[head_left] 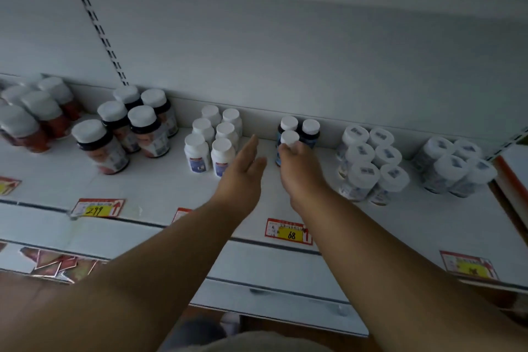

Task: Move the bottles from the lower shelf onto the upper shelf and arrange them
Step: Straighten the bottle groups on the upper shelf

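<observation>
White shelf (160, 191) under you: your right hand (297, 171) grips a dark blue bottle (289, 141) by its white cap, just before 2 matching bottles (300, 127) at the back wall; your left hand (243, 171) hovers flat, fingers straight.

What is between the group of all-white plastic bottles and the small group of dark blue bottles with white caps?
In the head view, the open left hand hovers over bare white shelf between the white bottles and the dark blue bottles.
</observation>
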Tool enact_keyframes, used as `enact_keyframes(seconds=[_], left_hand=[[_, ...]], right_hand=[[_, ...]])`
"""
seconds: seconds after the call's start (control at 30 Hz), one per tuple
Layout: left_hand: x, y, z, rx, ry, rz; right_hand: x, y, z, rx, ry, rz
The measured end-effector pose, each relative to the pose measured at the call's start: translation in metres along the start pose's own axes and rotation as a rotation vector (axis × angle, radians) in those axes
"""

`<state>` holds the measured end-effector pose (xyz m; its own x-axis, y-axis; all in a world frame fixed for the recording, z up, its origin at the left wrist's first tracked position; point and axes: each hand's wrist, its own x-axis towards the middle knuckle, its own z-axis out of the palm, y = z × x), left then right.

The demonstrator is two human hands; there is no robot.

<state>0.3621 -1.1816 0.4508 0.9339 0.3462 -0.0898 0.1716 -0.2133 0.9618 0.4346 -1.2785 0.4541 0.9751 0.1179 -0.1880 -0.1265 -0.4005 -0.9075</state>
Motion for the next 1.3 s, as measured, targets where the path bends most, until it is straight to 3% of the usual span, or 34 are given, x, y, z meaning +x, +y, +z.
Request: enact_keyframes(seconds=[0.2, 0.4, 0.57, 0.67, 0.73, 1.13, 1.3], left_hand=[[-0.020, -0.003, -0.036, -0.029, 0.131, 0.002], [-0.001, -0.024, -0.083, -0.223, 0.093, -0.044], [0.021, -0.032, -0.127, 0.106, 0.002, 0.117], [0.037, -0.040, -0.144, 0.439, 0.028, 0.209], [0.047, -0.047, -0.148, 0.522, 0.054, 0.242], [0.076, -0.072, -0.152, 0.445, 0.065, 0.373], [0.079, -0.093, -0.151, 0.423, 0.036, 0.206]], right_hand=[[-0.012, -0.006, 0.019, 0.004, -0.100, 0.000], [-0.010, -0.018, 0.071, 0.064, -0.056, -0.070], [-0.006, -0.012, 0.114, -0.168, 0.017, -0.370], [-0.002, -0.009, 0.121, -0.368, 0.099, -0.379], [0.001, -0.007, 0.121, -0.422, 0.125, -0.364], [0.011, 0.004, 0.119, -0.384, 0.066, -0.346], [0.016, 0.014, 0.116, -0.387, 0.048, -0.311]])
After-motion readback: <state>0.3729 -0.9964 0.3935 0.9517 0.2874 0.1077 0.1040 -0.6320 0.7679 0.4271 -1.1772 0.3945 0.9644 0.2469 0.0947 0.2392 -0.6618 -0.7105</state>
